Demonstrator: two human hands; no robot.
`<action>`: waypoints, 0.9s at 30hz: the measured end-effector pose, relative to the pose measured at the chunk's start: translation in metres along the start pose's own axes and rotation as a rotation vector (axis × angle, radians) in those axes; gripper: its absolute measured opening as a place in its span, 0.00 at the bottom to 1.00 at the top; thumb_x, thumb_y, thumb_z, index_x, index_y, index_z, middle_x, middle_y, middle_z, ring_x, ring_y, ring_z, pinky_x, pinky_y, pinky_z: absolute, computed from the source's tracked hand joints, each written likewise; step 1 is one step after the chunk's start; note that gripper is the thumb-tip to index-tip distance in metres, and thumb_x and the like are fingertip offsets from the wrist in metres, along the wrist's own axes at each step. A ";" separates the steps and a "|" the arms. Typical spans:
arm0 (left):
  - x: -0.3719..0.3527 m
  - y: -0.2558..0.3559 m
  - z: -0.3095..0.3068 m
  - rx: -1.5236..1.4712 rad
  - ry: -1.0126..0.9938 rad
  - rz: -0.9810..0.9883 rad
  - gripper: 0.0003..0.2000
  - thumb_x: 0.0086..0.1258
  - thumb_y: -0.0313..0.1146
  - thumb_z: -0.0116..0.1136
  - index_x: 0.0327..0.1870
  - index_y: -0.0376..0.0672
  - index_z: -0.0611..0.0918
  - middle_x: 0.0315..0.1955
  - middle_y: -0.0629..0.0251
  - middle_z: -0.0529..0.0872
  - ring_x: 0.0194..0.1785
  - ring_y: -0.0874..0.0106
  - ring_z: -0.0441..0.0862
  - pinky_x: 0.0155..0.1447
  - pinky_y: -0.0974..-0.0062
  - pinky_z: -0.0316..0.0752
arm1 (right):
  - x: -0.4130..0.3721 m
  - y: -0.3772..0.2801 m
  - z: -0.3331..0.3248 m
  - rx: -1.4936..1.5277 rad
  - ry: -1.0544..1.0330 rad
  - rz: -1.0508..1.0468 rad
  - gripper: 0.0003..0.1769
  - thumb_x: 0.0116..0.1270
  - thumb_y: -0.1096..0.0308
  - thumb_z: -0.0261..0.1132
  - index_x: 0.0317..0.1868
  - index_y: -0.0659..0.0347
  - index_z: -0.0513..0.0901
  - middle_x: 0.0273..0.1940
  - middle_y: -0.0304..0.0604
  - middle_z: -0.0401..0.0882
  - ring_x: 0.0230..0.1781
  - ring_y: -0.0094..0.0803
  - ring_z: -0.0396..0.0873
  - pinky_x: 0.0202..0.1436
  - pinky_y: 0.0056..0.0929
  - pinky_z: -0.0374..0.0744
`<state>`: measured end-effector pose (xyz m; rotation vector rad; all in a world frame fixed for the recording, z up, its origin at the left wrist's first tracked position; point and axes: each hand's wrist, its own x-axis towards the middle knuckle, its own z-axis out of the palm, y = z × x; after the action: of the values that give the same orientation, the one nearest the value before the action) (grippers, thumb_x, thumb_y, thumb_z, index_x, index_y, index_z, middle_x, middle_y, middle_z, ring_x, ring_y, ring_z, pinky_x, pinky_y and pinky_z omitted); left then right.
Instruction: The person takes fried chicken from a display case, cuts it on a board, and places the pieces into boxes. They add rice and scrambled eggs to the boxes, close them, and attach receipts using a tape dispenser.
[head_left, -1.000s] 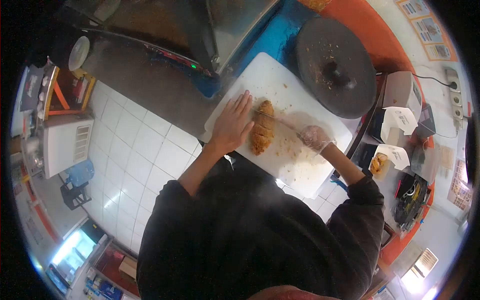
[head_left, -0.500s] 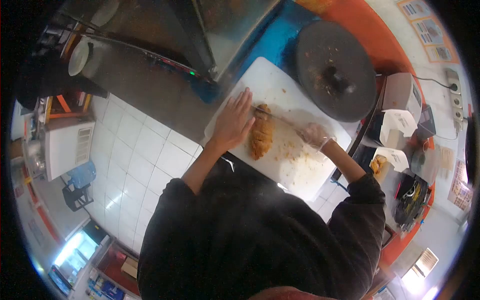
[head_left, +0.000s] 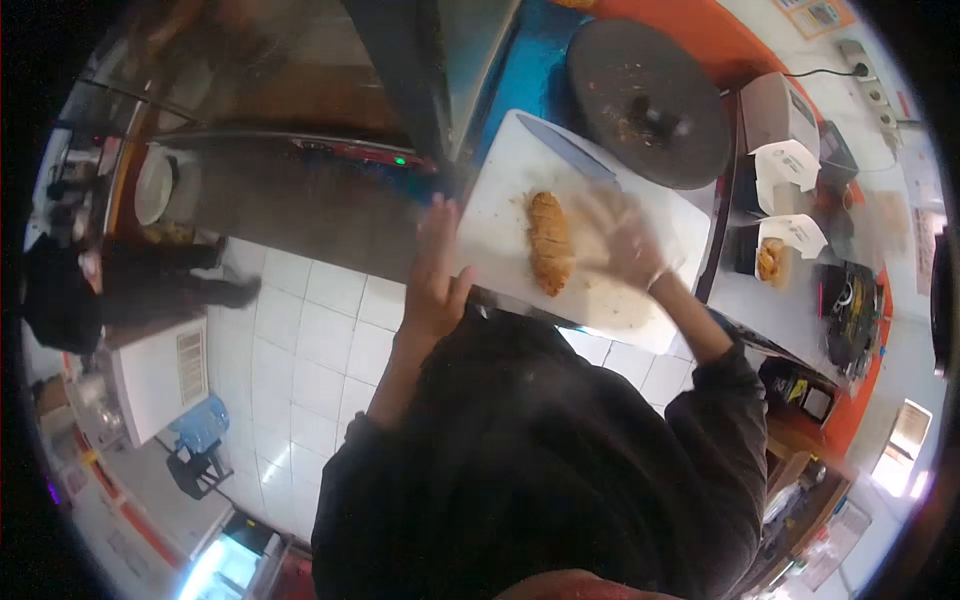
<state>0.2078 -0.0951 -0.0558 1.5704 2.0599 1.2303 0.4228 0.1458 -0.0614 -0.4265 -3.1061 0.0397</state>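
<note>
A golden breaded fried cutlet (head_left: 551,245), with crosswise cuts showing, lies on a white cutting board (head_left: 500,180). Just right of it is my right hand (head_left: 632,245) in a clear plastic glove, smeared by motion, its fingers spread and holding nothing that I can see. Along the board's far edge rests a knife (head_left: 570,152), its blade flat; the handle end is hard to make out. My left hand (head_left: 436,270) is off the board's left edge, bare, fingers stretched out and thumb apart. Crumbs lie on the board near the cutlet.
A large round dark lid or pan (head_left: 650,100) sits beyond the board. To the right stand an open white box (head_left: 790,237) with fried pieces and another white box (head_left: 785,165). Left is a dark metal counter (head_left: 300,200). Another person (head_left: 65,295) in dark clothes stands far left.
The knife has left my right hand and now lies at the board's far edge. My left hand has moved off the board, away from the cutlet. Another person has come into view at left.
</note>
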 end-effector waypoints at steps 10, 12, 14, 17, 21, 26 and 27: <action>-0.052 -0.028 -0.034 -0.040 -0.062 -0.212 0.38 0.77 0.60 0.30 0.79 0.40 0.49 0.79 0.49 0.43 0.81 0.53 0.42 0.80 0.55 0.41 | 0.066 -0.042 0.037 0.083 -0.341 0.018 0.51 0.46 0.44 0.75 0.72 0.46 0.66 0.71 0.55 0.60 0.62 0.52 0.70 0.60 0.53 0.76; -0.055 -0.024 -0.037 -0.040 -0.008 -0.253 0.41 0.76 0.65 0.27 0.79 0.40 0.49 0.79 0.51 0.43 0.81 0.53 0.42 0.80 0.55 0.41 | 0.070 -0.025 0.074 0.153 -0.320 0.096 0.45 0.49 0.48 0.73 0.69 0.46 0.69 0.66 0.54 0.66 0.59 0.50 0.73 0.57 0.50 0.79; -0.059 -0.020 -0.035 -0.048 0.035 -0.230 0.41 0.75 0.65 0.28 0.79 0.40 0.50 0.79 0.51 0.44 0.81 0.54 0.42 0.80 0.54 0.40 | 0.066 -0.001 0.145 0.713 -0.077 0.160 0.30 0.55 0.58 0.68 0.60 0.53 0.73 0.54 0.53 0.73 0.53 0.48 0.75 0.51 0.46 0.79; -0.063 -0.010 -0.026 -0.013 0.115 -0.234 0.33 0.79 0.53 0.35 0.78 0.40 0.55 0.78 0.50 0.50 0.81 0.53 0.46 0.80 0.56 0.43 | 0.068 -0.011 0.096 0.569 0.199 0.141 0.18 0.57 0.70 0.65 0.49 0.61 0.77 0.46 0.59 0.74 0.40 0.56 0.76 0.45 0.48 0.79; -0.066 0.012 -0.003 -0.038 0.209 -0.188 0.33 0.79 0.56 0.33 0.77 0.43 0.59 0.78 0.53 0.51 0.81 0.56 0.44 0.80 0.56 0.41 | 0.045 0.036 0.024 1.388 0.051 0.373 0.15 0.58 0.68 0.70 0.45 0.56 0.79 0.35 0.40 0.81 0.34 0.32 0.79 0.30 0.31 0.78; -0.075 0.039 0.062 -0.051 0.239 -0.341 0.32 0.81 0.54 0.31 0.76 0.39 0.59 0.78 0.52 0.53 0.81 0.57 0.46 0.80 0.57 0.40 | -0.049 0.178 -0.097 1.652 0.142 0.418 0.18 0.57 0.71 0.73 0.48 0.56 0.80 0.37 0.34 0.79 0.31 0.20 0.76 0.24 0.20 0.74; -0.074 0.050 0.076 -0.035 0.238 -0.346 0.32 0.81 0.53 0.31 0.76 0.38 0.58 0.78 0.53 0.53 0.81 0.57 0.45 0.80 0.58 0.39 | -0.068 0.221 -0.108 1.574 0.182 0.392 0.18 0.59 0.71 0.73 0.50 0.56 0.80 0.36 0.33 0.78 0.30 0.19 0.75 0.22 0.19 0.73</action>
<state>0.3175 -0.1234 -0.0837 1.0329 2.3160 1.3604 0.5492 0.3424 0.0406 -0.7512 -1.8285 1.9657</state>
